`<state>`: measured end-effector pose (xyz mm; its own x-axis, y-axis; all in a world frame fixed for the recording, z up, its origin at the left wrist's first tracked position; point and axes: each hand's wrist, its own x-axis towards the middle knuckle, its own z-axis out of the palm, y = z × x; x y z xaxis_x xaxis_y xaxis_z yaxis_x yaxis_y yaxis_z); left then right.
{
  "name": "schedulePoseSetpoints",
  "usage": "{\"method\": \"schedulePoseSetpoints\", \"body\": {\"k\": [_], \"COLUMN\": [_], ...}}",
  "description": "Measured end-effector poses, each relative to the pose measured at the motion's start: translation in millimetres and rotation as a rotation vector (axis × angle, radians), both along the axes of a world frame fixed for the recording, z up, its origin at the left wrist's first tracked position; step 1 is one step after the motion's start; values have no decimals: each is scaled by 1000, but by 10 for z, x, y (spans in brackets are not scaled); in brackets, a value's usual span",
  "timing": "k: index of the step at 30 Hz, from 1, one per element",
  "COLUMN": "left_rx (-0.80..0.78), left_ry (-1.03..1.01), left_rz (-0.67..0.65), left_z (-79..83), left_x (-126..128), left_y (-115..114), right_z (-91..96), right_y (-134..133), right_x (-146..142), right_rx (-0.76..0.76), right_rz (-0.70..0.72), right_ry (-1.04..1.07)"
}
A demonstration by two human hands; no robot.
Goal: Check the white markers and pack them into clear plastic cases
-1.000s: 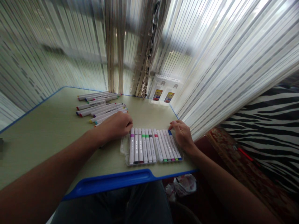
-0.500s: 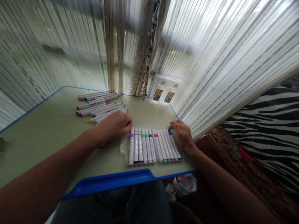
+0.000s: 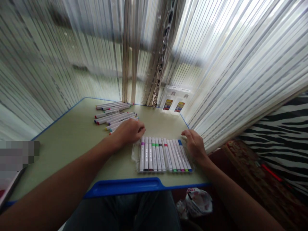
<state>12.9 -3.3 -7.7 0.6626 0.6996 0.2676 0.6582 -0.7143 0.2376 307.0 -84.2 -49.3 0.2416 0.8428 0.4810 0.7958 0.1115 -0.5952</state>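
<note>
Wht markers [image 3: 162, 157] w/ multicol. accents, blk/wht zebra-striped fabric [image 3: 279, 138].

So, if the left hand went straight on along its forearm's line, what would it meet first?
Past bare tabletop, the left hand would probably first meet the clear plastic case with two labels near the far edge, though depth is unclear from this single view.

Your two hands [image 3: 130, 131] [image 3: 195, 143], one case [image 3: 134, 154], about twelve markers [image 3: 157, 157] inside, and at least ten loose ones [image 3: 115, 119] at its ten o'clock.
</note>
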Motion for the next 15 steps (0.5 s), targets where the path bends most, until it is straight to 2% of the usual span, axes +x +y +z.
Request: {"method": "schedulePoseSetpoints", "body": {"k": [8, 15], "left_rx": [61, 83], "left_ry": [-185, -99], "left_rz": [132, 218], "left_z": [-21, 16], "left_x": [45, 95], "left_y": [-43, -177], "right_z": [42, 7], "right_y": [-2, 24], "right_x": [36, 82], "right_rx": [-45, -103], "right_rz": [-74, -94], "right_ry": [-1, -42]}}
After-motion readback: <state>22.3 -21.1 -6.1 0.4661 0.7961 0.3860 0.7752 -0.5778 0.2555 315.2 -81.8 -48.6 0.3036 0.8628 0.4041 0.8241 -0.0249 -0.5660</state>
